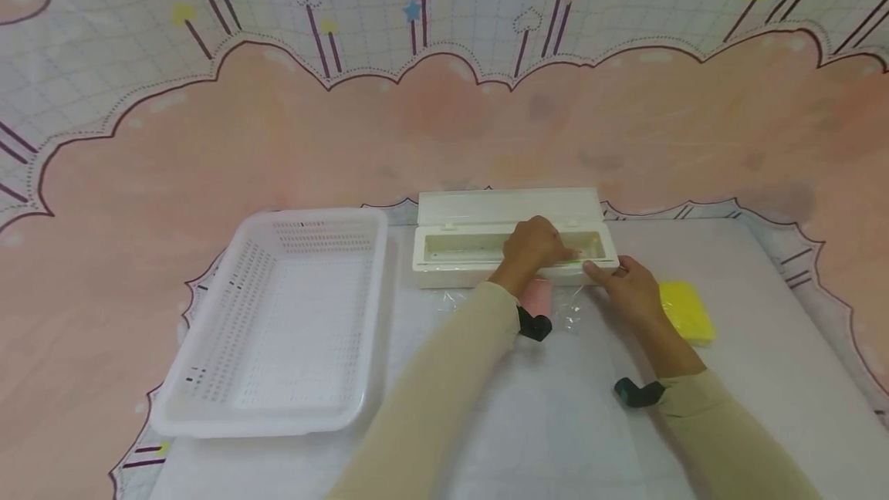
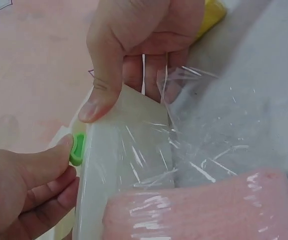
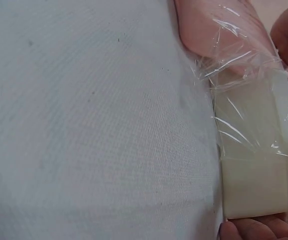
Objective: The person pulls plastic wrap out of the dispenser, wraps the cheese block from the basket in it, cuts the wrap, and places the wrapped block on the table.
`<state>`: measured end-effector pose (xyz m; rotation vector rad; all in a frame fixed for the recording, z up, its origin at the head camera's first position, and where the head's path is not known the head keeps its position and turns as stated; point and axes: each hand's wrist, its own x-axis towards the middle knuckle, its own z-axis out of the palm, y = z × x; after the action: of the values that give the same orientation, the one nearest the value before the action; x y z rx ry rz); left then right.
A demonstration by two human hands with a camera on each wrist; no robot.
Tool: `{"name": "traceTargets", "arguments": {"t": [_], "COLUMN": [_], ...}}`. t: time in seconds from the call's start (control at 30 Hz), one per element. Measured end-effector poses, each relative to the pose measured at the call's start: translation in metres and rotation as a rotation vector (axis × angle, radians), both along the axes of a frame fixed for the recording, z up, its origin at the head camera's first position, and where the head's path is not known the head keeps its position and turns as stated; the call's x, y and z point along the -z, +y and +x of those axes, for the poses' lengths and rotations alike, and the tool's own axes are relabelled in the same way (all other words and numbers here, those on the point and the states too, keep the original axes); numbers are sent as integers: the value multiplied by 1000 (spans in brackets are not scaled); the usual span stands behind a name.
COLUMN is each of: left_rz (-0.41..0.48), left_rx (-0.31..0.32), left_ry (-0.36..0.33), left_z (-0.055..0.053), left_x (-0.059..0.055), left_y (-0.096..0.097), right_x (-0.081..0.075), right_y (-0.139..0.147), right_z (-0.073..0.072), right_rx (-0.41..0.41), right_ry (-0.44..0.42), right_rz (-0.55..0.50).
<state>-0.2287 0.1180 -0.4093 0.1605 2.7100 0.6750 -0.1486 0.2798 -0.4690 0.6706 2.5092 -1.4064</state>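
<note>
My left hand (image 1: pixel 533 244) reaches over a long cream box (image 1: pixel 447 278) with its lid raised. Its thumb and fingers pinch a small green plastic slider (image 2: pixel 77 149) at the box's front edge. Around the box's right end, my right hand (image 1: pixel 630 289) holds on, thumb on the top edge and fingers beneath or behind. Clear plastic film (image 2: pixel 198 135) drapes down the box front. A pink block (image 2: pixel 198 212), its surface covered by shiny film, lies against the front, partly hidden by my left wrist in the head view.
A large white perforated basket (image 1: pixel 378 315) stands left of the box. To the right of my right hand lies a yellow block (image 1: pixel 687 311). The table has a white cloth (image 1: pixel 556 423), and a patterned sheet (image 1: pixel 417 130) hangs behind it.
</note>
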Motion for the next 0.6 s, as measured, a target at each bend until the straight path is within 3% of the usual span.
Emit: {"name": "traceTargets", "arguments": {"t": [0.17, 0.37, 0.5, 0.6], "left_rz": [38, 124, 54, -12], "left_rx": [-8, 66, 51, -9], "left_ry": [17, 27, 37, 48], "left_z": [0, 1, 9, 13], "left_x": [2, 9, 13, 14], "left_y": [-9, -14, -7, -1], "right_x": [0, 0, -2, -3], "right_y": [-5, -4, -1, -2], "right_z": [-2, -3, -2, -1], "right_rx": [0, -7, -7, -11], "right_ry": [-7, -2, -3, -2], "right_rz": [-14, -19, -29, -24]}}
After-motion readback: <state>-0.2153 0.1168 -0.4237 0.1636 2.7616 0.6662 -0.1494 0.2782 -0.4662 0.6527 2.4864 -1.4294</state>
